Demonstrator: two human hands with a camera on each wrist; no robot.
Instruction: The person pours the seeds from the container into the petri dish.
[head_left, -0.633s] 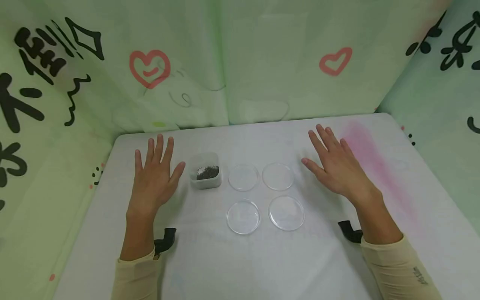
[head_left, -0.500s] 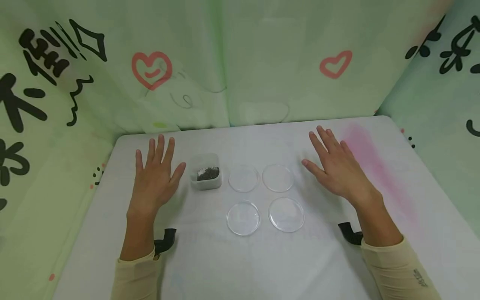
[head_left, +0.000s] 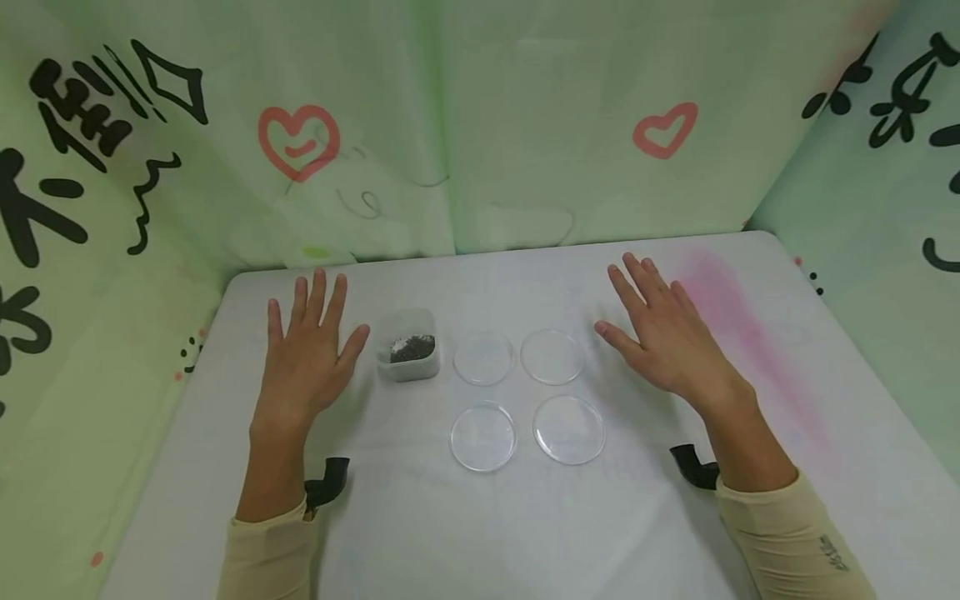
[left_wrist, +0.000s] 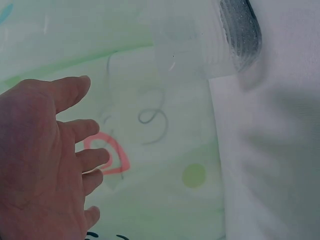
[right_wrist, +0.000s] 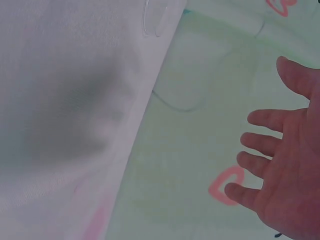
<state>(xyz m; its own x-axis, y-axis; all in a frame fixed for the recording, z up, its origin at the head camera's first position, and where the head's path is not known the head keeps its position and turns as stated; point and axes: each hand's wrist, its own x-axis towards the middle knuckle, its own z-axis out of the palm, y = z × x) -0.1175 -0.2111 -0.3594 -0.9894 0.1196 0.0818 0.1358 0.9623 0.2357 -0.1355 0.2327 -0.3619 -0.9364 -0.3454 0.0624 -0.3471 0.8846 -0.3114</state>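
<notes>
My left hand (head_left: 303, 367) hovers over the left side of the table, its fingers straight and spread, holding nothing. Just right of it stands a translucent plastic tub (head_left: 408, 367) with dark granular stuff (head_left: 412, 347) in it. Right of the tub lie several clear round dishes in two rows: back left dish (head_left: 483, 382), back right dish (head_left: 552, 382), front left dish (head_left: 483, 468), front right dish (head_left: 569, 462). On the other side my right hand (head_left: 671, 337) is held above the table with straight fingers, apart from the dishes. The wrist views show both palms bare.
A white cloth covers the table (head_left: 465, 542), with a pink stain (head_left: 738, 317) at the right. Green sheets (head_left: 525, 125) with drawn hearts and black marks hang behind and at both sides. A black curved piece (head_left: 327, 483) sticks out at each wrist.
The whole head view shifts slightly. Both hands stay in about the same pose, and the tub and dishes keep their places on the table.
</notes>
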